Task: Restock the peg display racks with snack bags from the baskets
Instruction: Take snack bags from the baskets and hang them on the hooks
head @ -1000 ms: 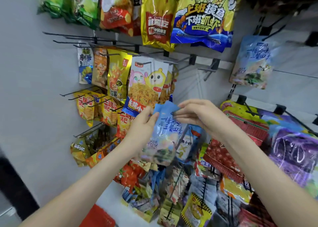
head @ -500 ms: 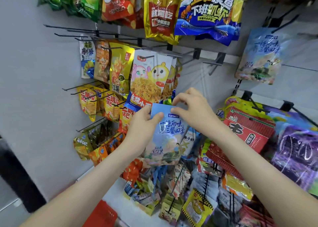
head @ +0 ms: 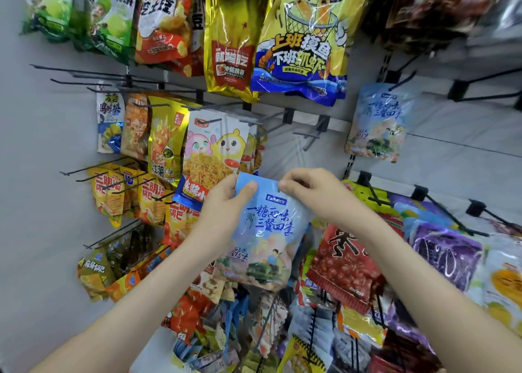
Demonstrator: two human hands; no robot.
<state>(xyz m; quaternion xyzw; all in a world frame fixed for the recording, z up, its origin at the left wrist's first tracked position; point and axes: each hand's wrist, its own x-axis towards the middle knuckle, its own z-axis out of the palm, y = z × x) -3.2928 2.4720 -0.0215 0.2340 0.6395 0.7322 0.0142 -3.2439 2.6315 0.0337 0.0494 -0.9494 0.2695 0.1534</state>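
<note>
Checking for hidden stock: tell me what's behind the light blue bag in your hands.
Peeking out around the light blue bag: a cartoon noodle bag above its left corner, a red bag at its right edge, mixed packets below. What hangs directly behind it is covered.

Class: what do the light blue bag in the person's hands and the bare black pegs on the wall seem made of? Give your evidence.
Light blue bag: thin glossy plastic film; glare streaks and soft creases show. Black pegs: probably metal wire, dark matt coating; thin, straight, jutting out unsupported.
</note>
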